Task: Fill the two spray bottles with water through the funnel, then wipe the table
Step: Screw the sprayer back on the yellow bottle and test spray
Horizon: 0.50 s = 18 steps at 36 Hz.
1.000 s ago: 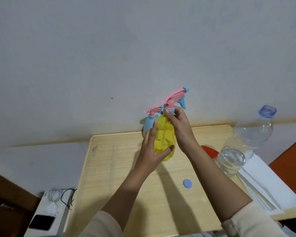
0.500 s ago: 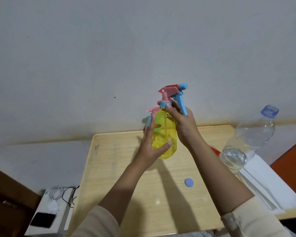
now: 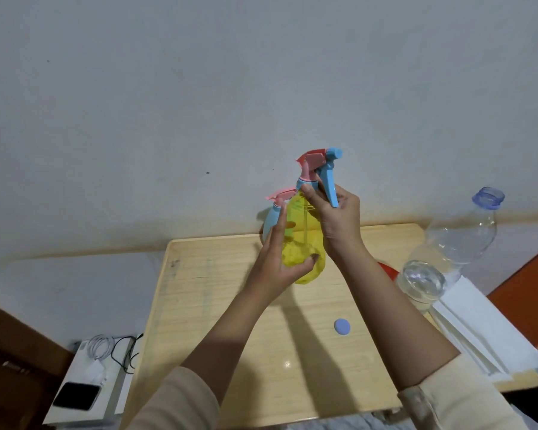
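Pale wood makes up the desk [image 3: 199,305], set against a grey-white wall and the largest thing here. Off its 8 o'clock corner stands a low white unit [image 3: 120,392]. At the desk's 3 o'clock edge lies a stack of white paper sheets [image 3: 485,330], overhanging slightly.

A clear water bottle [image 3: 454,243] sits at 2 o'clock. It is tilted, with its base toward the person and its uncapped, blue-ringed mouth pointing away. I cannot tell what it leans on.

Over the desk's 12 o'clock end the person holds up the yellow spray bottle [image 3: 302,243], roughly upright. The left hand [image 3: 280,265] wraps its lower body, thumb and fingers curled round the plastic in a closed grip. The right hand [image 3: 339,221] has its grip closed round the neck, just under the pink and blue spray head [image 3: 320,162], whose blue trigger hangs down over the fingers.

Directly behind, at 11 o'clock of the yellow one, stands the blue spray bottle [image 3: 269,218], mostly hidden by the left hand, its pink head showing.

A red object [image 3: 385,270] peeks out at 1 o'clock, largely covered by the right forearm. A dark phone [image 3: 75,396] and coiled cables [image 3: 112,352] rest on the white unit. Smallest is a round blue cap [image 3: 342,327], lying alone at 4 o'clock.
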Each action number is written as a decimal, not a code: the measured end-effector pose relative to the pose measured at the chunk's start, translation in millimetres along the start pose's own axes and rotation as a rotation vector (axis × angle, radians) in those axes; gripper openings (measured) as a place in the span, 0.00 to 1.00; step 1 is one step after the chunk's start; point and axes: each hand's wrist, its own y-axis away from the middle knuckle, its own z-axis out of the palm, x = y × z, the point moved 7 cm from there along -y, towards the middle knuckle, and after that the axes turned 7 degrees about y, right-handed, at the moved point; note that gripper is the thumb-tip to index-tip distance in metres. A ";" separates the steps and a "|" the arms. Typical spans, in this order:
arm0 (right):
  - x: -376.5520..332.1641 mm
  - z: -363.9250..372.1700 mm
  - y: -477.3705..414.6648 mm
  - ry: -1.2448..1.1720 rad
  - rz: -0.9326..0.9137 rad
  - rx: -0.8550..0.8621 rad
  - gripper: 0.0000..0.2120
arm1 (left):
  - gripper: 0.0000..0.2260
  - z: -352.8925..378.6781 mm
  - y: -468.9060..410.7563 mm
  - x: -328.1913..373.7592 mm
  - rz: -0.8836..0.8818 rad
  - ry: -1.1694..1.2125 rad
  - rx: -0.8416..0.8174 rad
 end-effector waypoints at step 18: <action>-12.4 5.0 5.1 0.369 -0.060 0.200 0.11 | 0.52 21.6 33.1 -1.5 -0.160 -0.021 0.243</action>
